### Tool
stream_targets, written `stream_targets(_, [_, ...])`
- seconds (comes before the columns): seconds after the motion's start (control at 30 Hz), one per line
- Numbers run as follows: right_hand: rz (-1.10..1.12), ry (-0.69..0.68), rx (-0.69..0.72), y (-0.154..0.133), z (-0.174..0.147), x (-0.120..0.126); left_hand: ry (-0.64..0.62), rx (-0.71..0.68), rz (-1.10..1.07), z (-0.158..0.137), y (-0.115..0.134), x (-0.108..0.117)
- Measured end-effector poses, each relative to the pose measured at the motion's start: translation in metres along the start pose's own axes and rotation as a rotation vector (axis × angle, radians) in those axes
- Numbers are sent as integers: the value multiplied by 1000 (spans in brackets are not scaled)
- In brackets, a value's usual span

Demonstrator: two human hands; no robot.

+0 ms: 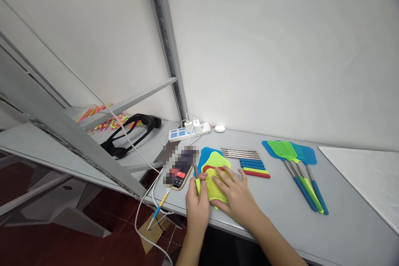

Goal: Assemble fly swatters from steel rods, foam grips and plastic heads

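Note:
My left hand (198, 203) is closed around a yellow-green handle (198, 185) with a metal rod end sticking up from it. Spread over a yellow-green fly swatter head (214, 187) is my right hand (235, 189), its fingers lying flat on the mesh. Beneath and behind it lie more swatter heads: a red one, a lighter green one (218, 159) and a blue one (205, 154). To the right of the heads, several metal rods (240, 152) are lined up, fitted or abutting blue, yellow and red handles (254, 168); the join is too small to tell.
Several whole fly swatters (301, 174) lie fanned at the right, beside a white sheet (361, 178). A phone (182, 174) with a cable lies left of my hands. Behind it are a power strip (179, 134) and a white puck (220, 128). A metal shelf post (168, 37) and black headset (137, 133) stand left.

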State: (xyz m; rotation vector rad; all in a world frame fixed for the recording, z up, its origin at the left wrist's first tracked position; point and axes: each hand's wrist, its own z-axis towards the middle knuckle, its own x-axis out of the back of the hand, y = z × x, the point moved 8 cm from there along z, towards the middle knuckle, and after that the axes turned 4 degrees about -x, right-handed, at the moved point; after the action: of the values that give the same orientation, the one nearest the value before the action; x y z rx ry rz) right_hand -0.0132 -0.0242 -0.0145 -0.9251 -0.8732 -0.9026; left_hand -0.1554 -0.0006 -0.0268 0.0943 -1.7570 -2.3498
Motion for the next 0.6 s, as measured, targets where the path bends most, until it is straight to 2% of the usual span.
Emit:
stream_targets(0.13, [29, -118, 60, -6, -8, -8, -57, 34, 21, 0, -5, -4])
stream_targets(0.33, [30, -92, 112, -7, -18, -12, -85, 53, 25, 0, -6, -4])
stream_targets(0.43, [-8, 17, 186, -9, -18, -6, -102, 70, 22, 2, -4, -4])
stream_targets(0.53, [43, 197, 214, -7, -20, 11, -111, 84, -39, 3, -2, -6])
stream_targets(0.6, [118, 327, 218, -3, -25, 26, -118, 143, -109, 0, -3, -11])
